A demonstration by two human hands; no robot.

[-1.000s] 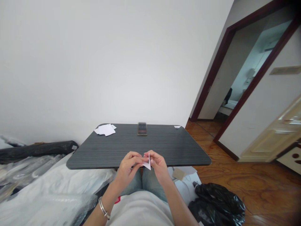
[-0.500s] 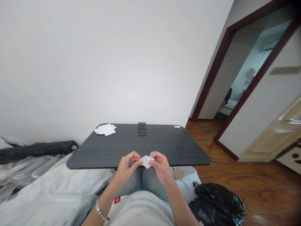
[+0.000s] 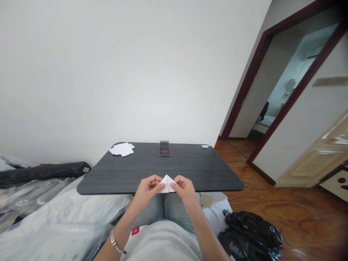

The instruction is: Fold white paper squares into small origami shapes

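Observation:
A small piece of folded white paper [image 3: 167,183] is held up at the near edge of the dark table [image 3: 146,166]. It looks like a triangle with its point upward and a crease down the middle. My left hand [image 3: 149,188] pinches its left side between thumb and fingers. On the right side, my right hand [image 3: 186,190] grips it the same way, thumb on the front face. The fingers behind the paper are partly hidden.
Several white paper sheets [image 3: 122,149] lie at the table's far left. A phone-like device [image 3: 164,148] stands at the back middle, and a small folded white paper [image 3: 204,146] sits at the far right corner. Black plastic bags [image 3: 252,232] rest on the floor at right.
The paper has turned from a diamond-like shape with a point downward to an upright triangle with a flat lower edge. Both hands keep hold of it and have barely moved.

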